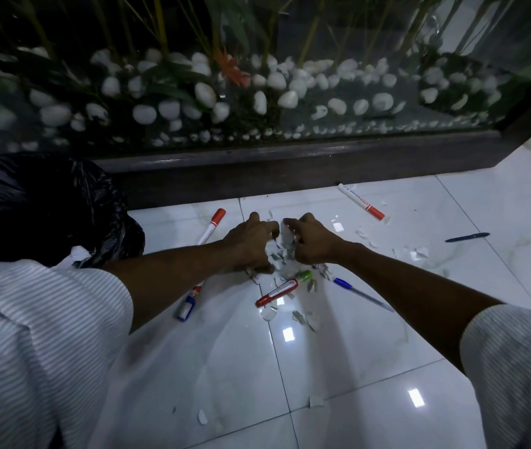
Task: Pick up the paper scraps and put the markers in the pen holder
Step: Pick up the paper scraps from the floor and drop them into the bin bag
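White paper scraps (282, 254) lie heaped on the glossy white tile floor (338, 358) between my two hands. My left hand (251, 241) curls round the left side of the heap, fingers bent on scraps. My right hand (309, 243) grips a bunch of scraps (287, 234) on the right side. Around them lie a red-capped marker (212, 225), a blue-capped marker (189, 303), a red marker (277, 292), a green-capped marker (303, 275) half under scraps, another red-capped marker (360, 201) at the back right, and two blue pens (363, 294) (466, 237). No pen holder is in view.
A black plastic bag (40, 209) sits at the left beside my arm. A dark wooden ledge (290, 170) runs under a glass panel with white pebbles and plants behind it. More loose scraps (418, 254) lie to the right and near me (202, 416).
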Motion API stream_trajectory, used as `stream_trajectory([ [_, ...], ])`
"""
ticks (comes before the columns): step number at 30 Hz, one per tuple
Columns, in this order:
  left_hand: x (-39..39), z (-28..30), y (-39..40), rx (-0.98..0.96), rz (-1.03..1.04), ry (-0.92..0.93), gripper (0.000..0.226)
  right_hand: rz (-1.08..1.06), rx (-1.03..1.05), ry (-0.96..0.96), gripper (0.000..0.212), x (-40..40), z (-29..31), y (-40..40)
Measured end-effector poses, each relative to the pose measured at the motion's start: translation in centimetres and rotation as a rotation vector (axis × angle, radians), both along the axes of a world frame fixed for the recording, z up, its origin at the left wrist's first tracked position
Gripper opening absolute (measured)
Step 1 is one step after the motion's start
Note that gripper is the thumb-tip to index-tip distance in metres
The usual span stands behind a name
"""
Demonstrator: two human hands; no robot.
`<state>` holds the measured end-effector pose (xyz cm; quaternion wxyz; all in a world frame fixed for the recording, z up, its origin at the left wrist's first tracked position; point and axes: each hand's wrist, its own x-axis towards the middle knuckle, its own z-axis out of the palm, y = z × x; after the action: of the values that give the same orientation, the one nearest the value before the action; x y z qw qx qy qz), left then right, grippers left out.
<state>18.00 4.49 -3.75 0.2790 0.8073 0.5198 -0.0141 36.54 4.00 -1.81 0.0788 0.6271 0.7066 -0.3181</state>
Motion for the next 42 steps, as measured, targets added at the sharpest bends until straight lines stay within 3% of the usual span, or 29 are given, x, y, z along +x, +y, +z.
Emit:
stream_trajectory([
  [3, -0.3, 0.1, -0.3, 0.047, 0.033, -0.087, 0.066, 0.078, -0.043, -0.007, 0.106, -0.6, 0.3, 0.0],
  [9, -0.5, -0.3, -0.6, 0.113, 0.161, -0.163, 0.036, 0.207, 0.125, -0.080, 0.111, -1.8, 0.1, -1.2],
  [14, -0.8, -0.9, -0.3, 0.124, 0.262, -0.181, 0.020, 0.075, 0.278, -0.014, 0.079, -2.5, -1.4, -2.1],
  [24, -1.0, -0.7, -0.5, 0.118, 0.382, -0.171, 0.024, -0.052, 0.435, 0.160, 0.019, -3.2, -2.2, -3.1],
  [31, -1.8, 1.6, 0.1, 0.145, 0.423, -0.228, 0.022, -0.176, 0.410, 0.231, 0.023, -3.0, -0.5, -2.6],
  [37, -2.5, 5.3, 0.1, 0.185, 0.483, -0.256, 0.016, -0.319, 0.390, 0.401, 0.020, -3.3, 2.9, -2.3],
  [42, -3.4, 9.6, 0.2, 0.258, 0.522, -0.281, 0.012, -0.305, 0.457, 0.544, 0.013, -4.1, 7.5, -2.3],
])
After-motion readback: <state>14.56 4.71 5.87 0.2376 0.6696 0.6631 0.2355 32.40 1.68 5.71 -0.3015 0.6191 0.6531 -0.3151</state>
